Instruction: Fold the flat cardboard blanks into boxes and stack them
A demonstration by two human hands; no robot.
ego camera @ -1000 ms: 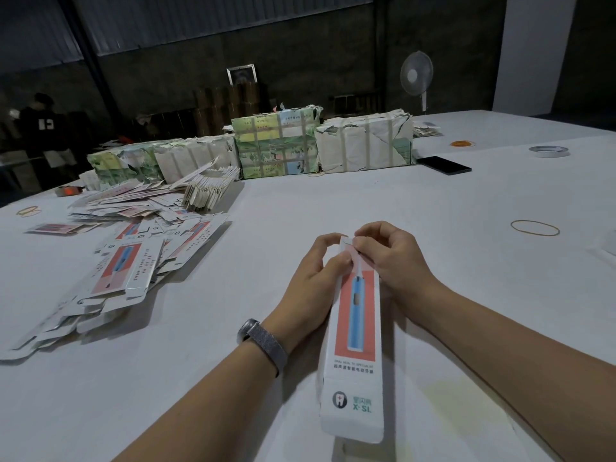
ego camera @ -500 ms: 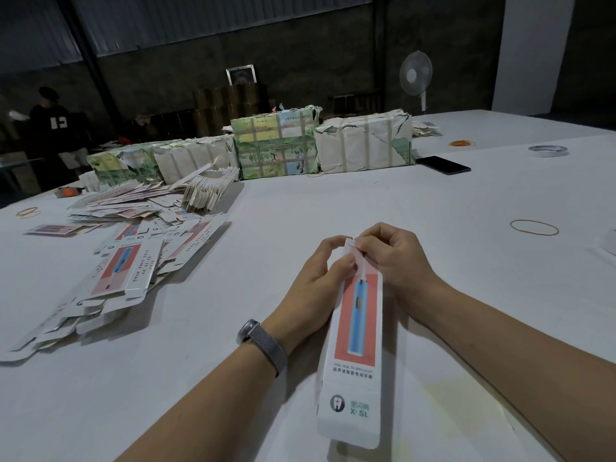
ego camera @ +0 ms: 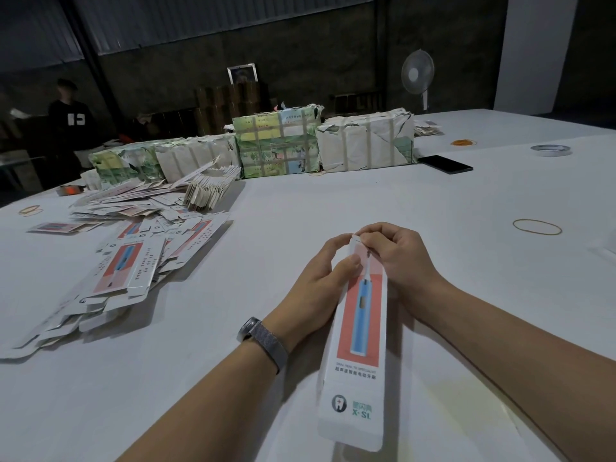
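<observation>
Head view, one moment, items as seen; white worktop (ego camera: 333, 208) fills the lower field. Item: long narrow box (ego camera: 361, 331), white with a red panel and a blue toothbrush print, lying lengthwise from 6 o'clock toward 12 o'clock at lower centre; near end toward the viewer, far end between both hands. Item: left hand (ego camera: 316, 278), at the box's 9 o'clock side, fingers curled round the far end, thumb pressed on the upper face; grey mesh wristband (ego camera: 263, 341) on that wrist. Item: right hand (ego camera: 396, 255), at the box's 3 o'clock side, fingers curled and pinching the small flap at the far tip. Item: loose heap of flat blanks (ego camera: 126, 268), same print, spread at 9 to 10 o'clock, well apart from the hands. Item: row of paper-wrapped bundles (ego camera: 276, 141), taped, at 12 o'clock along the far worktop. Item: dark phone (ego camera: 445, 164) at 1 o'clock, just beside the rightmost bundle. Item: rubber band (ego camera: 536, 226) at 2 o'clock, lying alone; tape roll (ego camera: 550, 150) farther off. Item: standing fan (ego camera: 417, 75) behind the worktop; a person in dark clothing (ego camera: 68, 118) at 10 o'clock, far back.
</observation>
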